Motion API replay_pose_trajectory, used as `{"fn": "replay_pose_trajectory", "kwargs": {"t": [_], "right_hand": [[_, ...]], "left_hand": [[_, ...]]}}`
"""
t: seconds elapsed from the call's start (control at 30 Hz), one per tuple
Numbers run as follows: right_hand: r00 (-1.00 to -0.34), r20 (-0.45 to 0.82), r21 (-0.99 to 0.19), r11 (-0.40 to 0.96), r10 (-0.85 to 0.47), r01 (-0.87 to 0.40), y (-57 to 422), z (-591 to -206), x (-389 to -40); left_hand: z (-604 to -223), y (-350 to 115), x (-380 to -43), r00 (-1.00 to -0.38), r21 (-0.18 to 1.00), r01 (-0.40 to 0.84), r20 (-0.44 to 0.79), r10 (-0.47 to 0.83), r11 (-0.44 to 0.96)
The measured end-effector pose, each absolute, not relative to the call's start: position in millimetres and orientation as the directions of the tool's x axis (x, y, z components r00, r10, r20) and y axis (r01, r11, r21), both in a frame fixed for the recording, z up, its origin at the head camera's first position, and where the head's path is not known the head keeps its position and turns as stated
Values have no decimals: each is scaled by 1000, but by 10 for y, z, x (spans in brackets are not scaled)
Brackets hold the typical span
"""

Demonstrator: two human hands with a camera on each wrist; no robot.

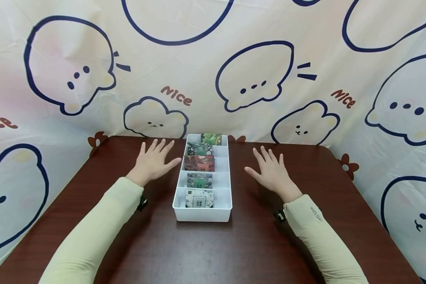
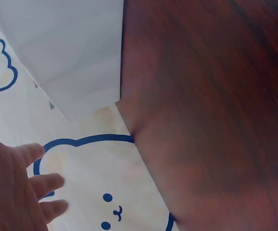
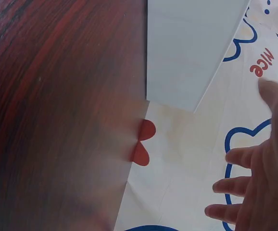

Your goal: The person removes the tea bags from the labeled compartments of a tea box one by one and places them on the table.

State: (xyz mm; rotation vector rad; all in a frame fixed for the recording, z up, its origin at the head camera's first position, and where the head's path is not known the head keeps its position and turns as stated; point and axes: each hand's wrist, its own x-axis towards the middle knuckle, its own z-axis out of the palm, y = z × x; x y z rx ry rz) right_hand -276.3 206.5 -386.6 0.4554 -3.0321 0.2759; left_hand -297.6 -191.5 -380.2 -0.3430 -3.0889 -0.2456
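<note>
A long white divided box (image 1: 203,215) stands in the middle of the table, its compartments running away from the person. Each compartment holds small printed packets: a white one (image 1: 199,198) in front, a grey-green one (image 1: 199,180) behind it, then red ones (image 1: 199,163), dark green ones (image 1: 200,148) and yellow-green ones (image 1: 211,139) at the back. Left of the box the left hand (image 1: 154,162) spreads its fingers, thumb pointing at the box wall. The right hand (image 1: 271,171) is likewise spread to the right of the box, farther from it. Both hands hold nothing.
The dark brown table (image 1: 213,252) meets a cream cloth backdrop (image 1: 198,67) with cartoon bears at its back and sides. Black wrist straps show at the left (image 1: 142,202) and right (image 1: 280,215) cuffs. In both wrist views the box's plain side wall (image 2: 76,53) rises beside the hand.
</note>
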Motion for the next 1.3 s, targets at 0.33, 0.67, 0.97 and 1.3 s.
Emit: {"fn": "replay_pose_trajectory", "kwargs": {"t": [0.33,0.67,0.97,1.3], "right_hand": [[-957,-40,-244,932,-287,-270,2104,-3855,-2753],[-956,-40,-268,924,-292,-271,2108,-3853,-2749],[-955,-41,-274,923,-293,-271,2115,-3856,-2750],[-958,-32,-270,926,-283,-265,2129,-3861,-2752]], "left_hand": [[-3728,-1910,-2945,-974,212,188,-86,210,959],[-3686,-1845,-2925,-970,341,219,-25,242,914],[-3674,-1669,-2855,-974,758,113,-43,221,643],[-3765,-1606,-2838,-963,891,-90,-191,188,446]]}}
